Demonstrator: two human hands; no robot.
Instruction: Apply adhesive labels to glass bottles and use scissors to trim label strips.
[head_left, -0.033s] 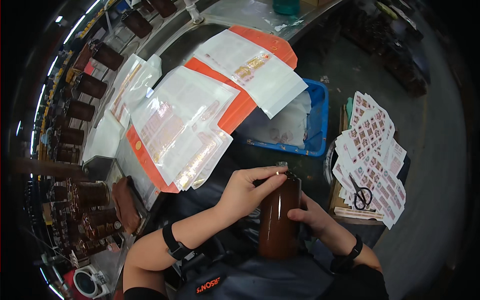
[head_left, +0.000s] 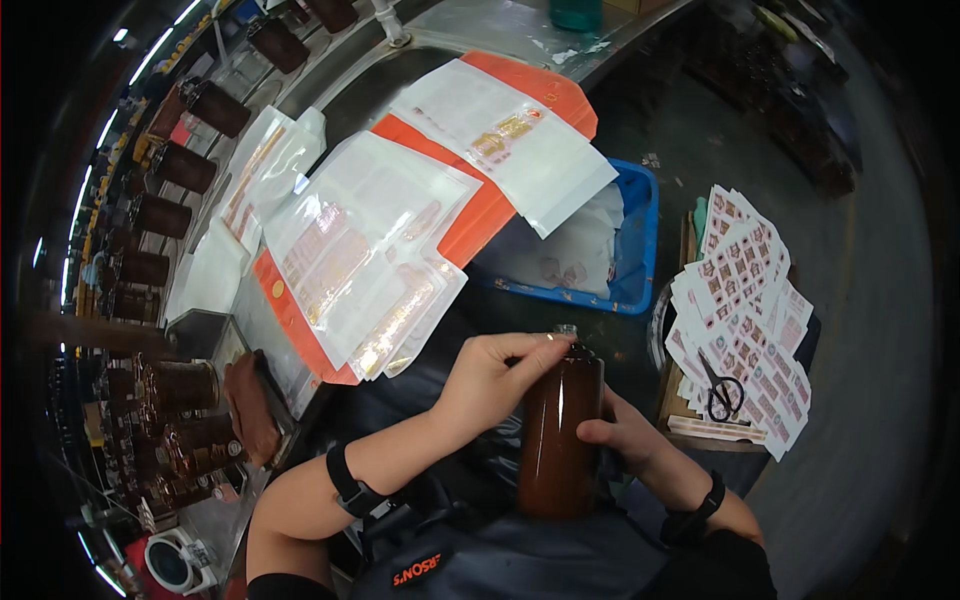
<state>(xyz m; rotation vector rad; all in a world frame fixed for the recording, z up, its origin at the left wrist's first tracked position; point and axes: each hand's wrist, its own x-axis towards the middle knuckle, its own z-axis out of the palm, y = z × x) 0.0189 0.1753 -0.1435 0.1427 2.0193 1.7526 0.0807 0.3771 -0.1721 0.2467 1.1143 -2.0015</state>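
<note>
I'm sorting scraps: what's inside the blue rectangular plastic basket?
The blue rectangular plastic basket holds loose white sheets, some with pale pinkish patches. A flat white sheet with gold print hides its upper-left part; anything beneath the top contents is covered.

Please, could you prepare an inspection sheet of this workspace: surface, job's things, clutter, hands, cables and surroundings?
Surface: metal counter, carrying orange sheets with translucent white sheets on top.
Job's things: brown bottle, in front of the person, neck pointing away; whether its base touches the apron is unclear.
Clutter: black scissors lying on printed label sheets at the right; paper inside a blue bin.
Hands: left hand, fingertips at the bottle's neck and shoulder; right hand, around its right side, thumb in front.
Cables: none identifiable; edges too dark.
Surroundings: more brown bottles at the left, beyond the counter's sheets; brown cloth nearer.
</note>
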